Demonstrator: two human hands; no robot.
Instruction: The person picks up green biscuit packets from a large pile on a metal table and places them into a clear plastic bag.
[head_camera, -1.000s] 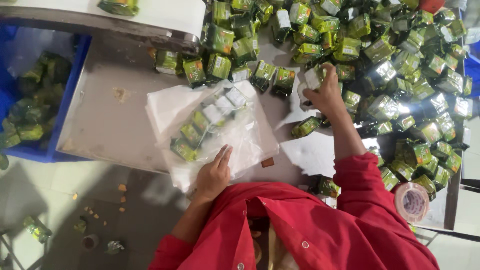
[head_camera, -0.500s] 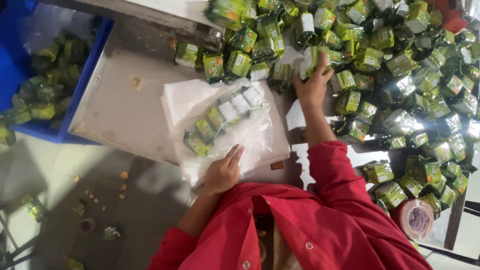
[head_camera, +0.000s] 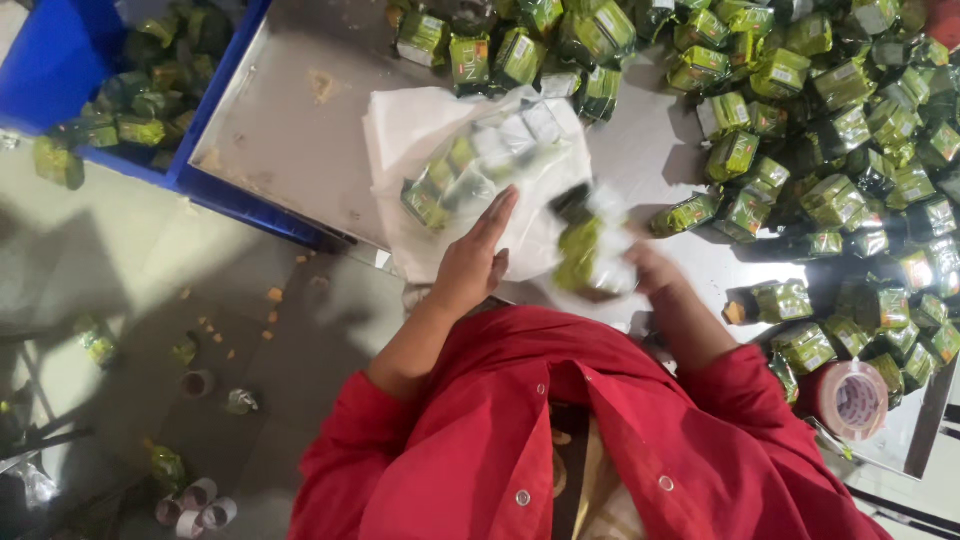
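Steel table amid green packets, blue crate, littered floor.

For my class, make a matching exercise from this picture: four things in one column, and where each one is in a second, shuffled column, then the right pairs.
Things:
1. clear plastic bag
2. roll of tape
3. blue bin
4. left hand

Places:
A. left of the metal table
B. table's near right corner
C. on white sheets, partly filled with green packets
D. flat on the bag's near edge

Pairs: 1-C, 2-B, 3-A, 4-D
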